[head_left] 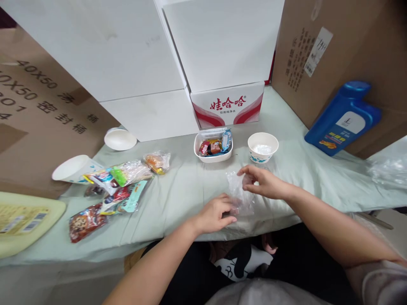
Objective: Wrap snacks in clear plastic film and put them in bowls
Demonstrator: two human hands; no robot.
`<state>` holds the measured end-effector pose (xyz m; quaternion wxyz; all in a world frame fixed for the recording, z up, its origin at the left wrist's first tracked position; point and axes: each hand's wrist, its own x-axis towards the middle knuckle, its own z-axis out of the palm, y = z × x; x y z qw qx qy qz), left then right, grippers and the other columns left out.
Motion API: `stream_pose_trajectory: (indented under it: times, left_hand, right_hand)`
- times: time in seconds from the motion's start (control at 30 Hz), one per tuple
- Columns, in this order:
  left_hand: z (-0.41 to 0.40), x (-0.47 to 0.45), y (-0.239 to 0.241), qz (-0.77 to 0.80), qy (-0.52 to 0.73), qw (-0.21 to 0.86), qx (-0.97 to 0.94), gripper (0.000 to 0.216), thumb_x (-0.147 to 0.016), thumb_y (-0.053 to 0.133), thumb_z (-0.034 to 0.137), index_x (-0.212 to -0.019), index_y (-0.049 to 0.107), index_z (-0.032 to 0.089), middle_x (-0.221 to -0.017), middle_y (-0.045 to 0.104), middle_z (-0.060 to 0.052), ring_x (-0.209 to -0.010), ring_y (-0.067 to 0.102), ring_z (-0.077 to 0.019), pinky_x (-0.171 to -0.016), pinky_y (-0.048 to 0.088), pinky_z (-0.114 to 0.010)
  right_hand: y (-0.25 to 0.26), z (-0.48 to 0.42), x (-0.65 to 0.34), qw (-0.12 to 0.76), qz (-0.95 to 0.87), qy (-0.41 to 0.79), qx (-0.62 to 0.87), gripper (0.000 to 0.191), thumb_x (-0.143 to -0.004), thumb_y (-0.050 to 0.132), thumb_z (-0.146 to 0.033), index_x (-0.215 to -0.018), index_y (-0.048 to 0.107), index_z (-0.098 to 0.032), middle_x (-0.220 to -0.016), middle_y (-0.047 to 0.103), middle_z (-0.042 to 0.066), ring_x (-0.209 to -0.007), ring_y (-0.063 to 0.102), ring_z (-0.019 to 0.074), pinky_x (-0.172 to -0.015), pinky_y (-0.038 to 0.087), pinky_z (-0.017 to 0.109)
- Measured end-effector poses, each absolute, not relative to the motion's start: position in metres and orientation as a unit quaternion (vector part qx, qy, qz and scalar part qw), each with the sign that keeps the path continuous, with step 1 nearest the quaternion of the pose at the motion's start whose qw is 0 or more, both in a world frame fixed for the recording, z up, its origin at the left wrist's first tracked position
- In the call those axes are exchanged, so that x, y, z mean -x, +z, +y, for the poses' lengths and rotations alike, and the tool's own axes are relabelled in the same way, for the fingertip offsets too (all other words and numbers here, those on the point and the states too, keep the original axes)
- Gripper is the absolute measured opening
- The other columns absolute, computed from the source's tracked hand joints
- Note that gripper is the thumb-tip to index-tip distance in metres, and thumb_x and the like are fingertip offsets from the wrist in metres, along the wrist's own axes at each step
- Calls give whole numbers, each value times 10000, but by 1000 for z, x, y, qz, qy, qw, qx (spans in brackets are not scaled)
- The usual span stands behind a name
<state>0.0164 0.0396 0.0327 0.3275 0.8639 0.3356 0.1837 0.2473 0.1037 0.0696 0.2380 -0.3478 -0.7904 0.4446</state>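
A crumpled clear plastic bag is between my two hands near the front of the table. My left hand is at the bag's lower left side, its fingers bent onto the plastic; their tips are partly blurred. Over the bag's upper right part is my right hand, fingers curved, with a gap between thumb and forefinger. Just beyond it stands a white paper bowl with clear plastic inside. To its left, a white rectangular tub holds several wrapped snacks.
Several packaged snacks lie at left beside two tipped paper cups. A pale yellow bottle lies at far left. White boxes line the back. At right a blue bottle leans against a cardboard box.
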Motion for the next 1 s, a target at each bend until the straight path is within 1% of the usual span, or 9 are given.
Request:
stream_pose_trajectory:
  times: [0.1, 0.2, 0.43, 0.53, 0.63, 0.7, 0.8, 0.9, 1.0]
  left_hand:
    - [42, -13, 31, 355, 207, 345, -844, 128, -837, 634, 275, -907, 685, 180, -977, 701, -64, -955, 620, -206, -861, 494, -333]
    - [44, -11, 28, 366, 210, 345, -838, 143, -856, 605, 290, -858, 682, 169, -905, 693, -61, -897, 630, -195, -816, 505, -314]
    - [41, -10, 23, 362, 198, 333, -847, 179, -838, 622, 266, -980, 702, 195, -1171, 669, -96, -1111, 602, -226, -964, 486, -375]
    - [42, -7, 27, 415, 249, 334, -809, 144, -831, 585, 230, -920, 688, 184, -1119, 673, -93, -991, 646, -195, -826, 548, -317]
    - [50, -3, 30, 498, 379, 253, -738, 151, -856, 493, 193, -899, 636, 170, -1008, 660, -88, -866, 639, -161, -721, 554, -283]
    - [59, -2, 30, 492, 413, 176, -746, 188, -875, 445, 167, -933, 623, 174, -1007, 653, -90, -943, 619, -177, -825, 541, -334]
    - [69, -6, 24, 411, 332, 134, -838, 274, -858, 418, 92, -964, 649, 191, -1113, 660, -84, -1170, 544, -213, -1010, 456, -411]
    - [74, -12, 16, 378, 237, 134, -885, 371, -801, 419, 17, -987, 674, 211, -1147, 670, -58, -1248, 502, -212, -1044, 427, -419]
    - [75, -15, 12, 385, 212, 143, -887, 410, -783, 429, 2, -1026, 674, 223, -1156, 671, -48, -1235, 519, -205, -1032, 432, -418]
  right_hand:
    - [44, 114, -227, 318, -749, 425, 397, 348, -808, 576, -227, -1145, 500, -181, -778, 623, -6, -686, 587, 138, -673, 477, 281]
    - [26, 120, -212, 301, -756, 383, 437, 362, -813, 570, -179, -1169, 503, -179, -827, 650, 13, -705, 605, 142, -695, 475, 281]
    - [19, 119, -202, 232, -792, 284, 488, 409, -838, 548, -117, -1237, 487, -178, -911, 684, 49, -741, 635, 153, -720, 469, 279]
    - [18, 120, -202, 226, -795, 281, 488, 408, -831, 553, -110, -1230, 492, -175, -907, 683, 47, -747, 636, 153, -723, 468, 275]
    - [17, 121, -202, 223, -800, 276, 484, 384, -830, 550, -107, -1208, 505, -157, -902, 680, 52, -766, 633, 158, -733, 466, 278]
    - [16, 122, -202, 224, -803, 272, 481, 365, -832, 547, -108, -1194, 513, -144, -897, 677, 58, -779, 632, 163, -743, 467, 285]
    - [16, 121, -202, 234, -799, 282, 476, 329, -843, 540, -126, -1172, 520, -141, -886, 676, 58, -772, 630, 164, -757, 474, 303]
    - [20, 117, -207, 263, -766, 332, 483, 291, -884, 516, -204, -1173, 507, -168, -969, 672, 69, -714, 625, 143, -727, 498, 316]
    - [28, 109, -217, 274, -705, 465, 461, 318, -928, 467, -328, -1225, 451, -214, -1151, 618, 97, -677, 633, 120, -601, 525, 282]
